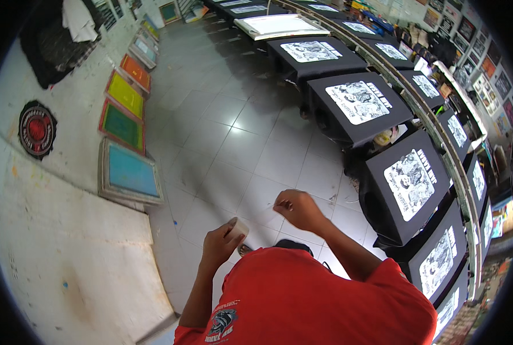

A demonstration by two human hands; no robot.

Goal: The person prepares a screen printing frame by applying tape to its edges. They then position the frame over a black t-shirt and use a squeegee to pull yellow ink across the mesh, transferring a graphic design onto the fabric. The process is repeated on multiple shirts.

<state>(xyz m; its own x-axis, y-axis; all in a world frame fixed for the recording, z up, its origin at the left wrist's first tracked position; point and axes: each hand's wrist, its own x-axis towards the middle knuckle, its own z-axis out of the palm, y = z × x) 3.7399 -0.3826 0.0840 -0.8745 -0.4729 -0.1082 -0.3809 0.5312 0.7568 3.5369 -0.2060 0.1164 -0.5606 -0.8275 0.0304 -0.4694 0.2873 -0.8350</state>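
In the lower middle, my left hand (219,246) grips a roll of clear or pale tape (237,229). Up and to the right of it, my right hand (295,210) has its fingers pinched together on what looks like the loose end of the tape, with a faint see-through strip running between the hands. Both hands are over the tiled floor, in front of my red shirt and clear of the boards.
On the right, a curved rail (414,98) carries rows of boards with black printed T-shirts (360,103). A white-framed screen (279,26) lies farther back. Coloured framed screens (124,95) lean along the left wall. Tiled floor (216,138) runs between.
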